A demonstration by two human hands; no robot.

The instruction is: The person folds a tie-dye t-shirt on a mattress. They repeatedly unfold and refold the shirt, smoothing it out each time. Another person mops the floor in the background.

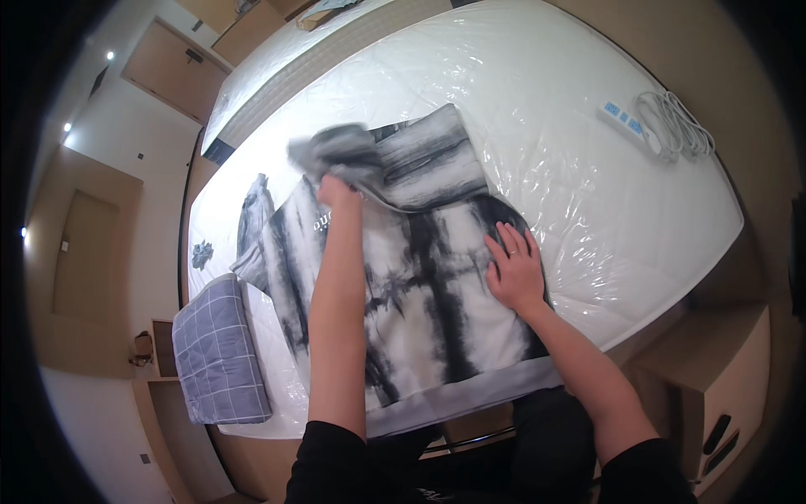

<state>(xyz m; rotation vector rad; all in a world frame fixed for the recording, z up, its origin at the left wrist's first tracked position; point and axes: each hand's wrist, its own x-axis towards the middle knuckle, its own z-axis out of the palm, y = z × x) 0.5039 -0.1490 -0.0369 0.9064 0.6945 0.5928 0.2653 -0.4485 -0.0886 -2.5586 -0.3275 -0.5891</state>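
Observation:
A black, white and grey tie-dye garment (pixel 403 283), probably a hooded sweatshirt, lies spread on a plastic-covered mattress (pixel 535 82). Its grey hem faces me. My left hand (pixel 337 191) grips a bunched grey part near the neckline, which is lifted and blurred. At the garment's right side, my right hand (pixel 516 271) rests flat with its fingers apart; a ring is on one finger. A striped section (pixel 434 157) of the garment is folded over beyond the neckline. On the left, a grey sleeve-like piece (pixel 255 220) lies crumpled beside the body.
A folded blue-grey checked quilt (pixel 220 353) lies at the mattress's left edge, with a small crumpled cloth (pixel 202 254) beyond it. A power strip (pixel 623 123) and its coiled white cable (pixel 677 126) lie at the right. A wooden cabinet (pixel 711 372) stands at the lower right.

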